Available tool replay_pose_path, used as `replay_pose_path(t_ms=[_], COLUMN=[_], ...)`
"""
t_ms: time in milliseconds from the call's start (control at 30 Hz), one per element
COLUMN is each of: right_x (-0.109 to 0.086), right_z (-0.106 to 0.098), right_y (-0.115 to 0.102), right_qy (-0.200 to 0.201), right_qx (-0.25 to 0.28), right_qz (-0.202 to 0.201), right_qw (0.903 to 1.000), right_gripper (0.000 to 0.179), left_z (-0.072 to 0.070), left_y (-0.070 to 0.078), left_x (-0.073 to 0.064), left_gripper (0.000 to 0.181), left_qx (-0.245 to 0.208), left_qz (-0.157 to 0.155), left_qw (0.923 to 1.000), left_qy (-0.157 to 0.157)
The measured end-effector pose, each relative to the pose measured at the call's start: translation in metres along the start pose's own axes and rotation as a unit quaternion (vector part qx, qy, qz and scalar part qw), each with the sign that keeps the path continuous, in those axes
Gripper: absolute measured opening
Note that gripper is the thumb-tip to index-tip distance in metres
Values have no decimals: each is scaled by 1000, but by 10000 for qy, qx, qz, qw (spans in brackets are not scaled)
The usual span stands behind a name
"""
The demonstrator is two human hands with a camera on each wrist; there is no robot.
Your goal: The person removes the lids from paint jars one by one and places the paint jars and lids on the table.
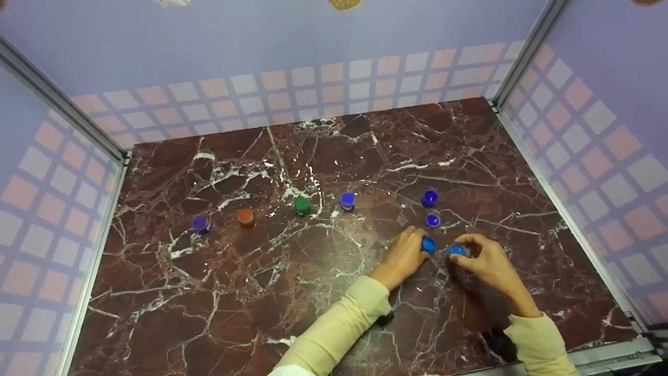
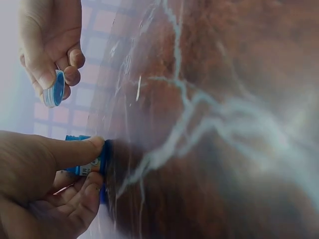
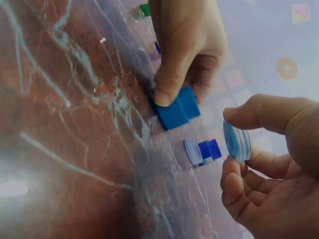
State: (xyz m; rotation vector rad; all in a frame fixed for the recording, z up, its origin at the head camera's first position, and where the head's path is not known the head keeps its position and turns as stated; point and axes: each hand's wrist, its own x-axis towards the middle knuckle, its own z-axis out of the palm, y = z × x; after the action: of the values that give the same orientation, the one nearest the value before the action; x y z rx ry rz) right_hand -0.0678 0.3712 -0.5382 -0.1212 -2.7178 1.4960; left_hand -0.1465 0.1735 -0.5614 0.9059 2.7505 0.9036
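My left hand (image 1: 403, 257) grips a small light-blue paint jar (image 1: 428, 244) standing on the marble-patterned table. In the left wrist view the thumb presses one side of the jar (image 2: 89, 167), with the fingers round the other. Its mouth is uncovered. To the right, my right hand (image 1: 488, 262) pinches a round screw lid (image 1: 457, 250) between thumb and fingers, held apart from the jar. The right wrist view shows the lid's (image 3: 238, 142) clear ridged rim and blue inside. Just beyond both hands are a dark-blue jar (image 1: 429, 198) without its lid and a dark-blue lid (image 1: 432, 220) lying on the table.
Farther left, a purple jar (image 1: 200, 224), an orange jar (image 1: 246, 218), a green jar (image 1: 301, 205) and a violet-blue jar (image 1: 347, 201) stand in a loose row. Checkered panels (image 1: 323, 83) wall the table (image 1: 172, 318) at the back and both sides.
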Motion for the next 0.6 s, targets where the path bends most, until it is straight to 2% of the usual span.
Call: replay_pose_path(t_ms=[133,300,433,600], right_x=[-1,-1,-1,-1], right_z=[0,0,0,2], right_y=[4,6,7,9], right_qy=[28,45,25,-196], right_qx=[-202,-230,-373,-561], right_qz=[-15,6,-23,-41], right_qw=[9998,9997,9993,9982], right_gripper=[32,30,29,31], left_z=[7,12,14,15], left_y=[2,3,6,10], left_x=[5,8,13,19], left_gripper=[37,36,34,34], left_qx=[-116,-407,-527,-442], left_qz=[94,26,16,28], left_qw=[9997,9988,9984,9989], left_qy=[184,268,207,148])
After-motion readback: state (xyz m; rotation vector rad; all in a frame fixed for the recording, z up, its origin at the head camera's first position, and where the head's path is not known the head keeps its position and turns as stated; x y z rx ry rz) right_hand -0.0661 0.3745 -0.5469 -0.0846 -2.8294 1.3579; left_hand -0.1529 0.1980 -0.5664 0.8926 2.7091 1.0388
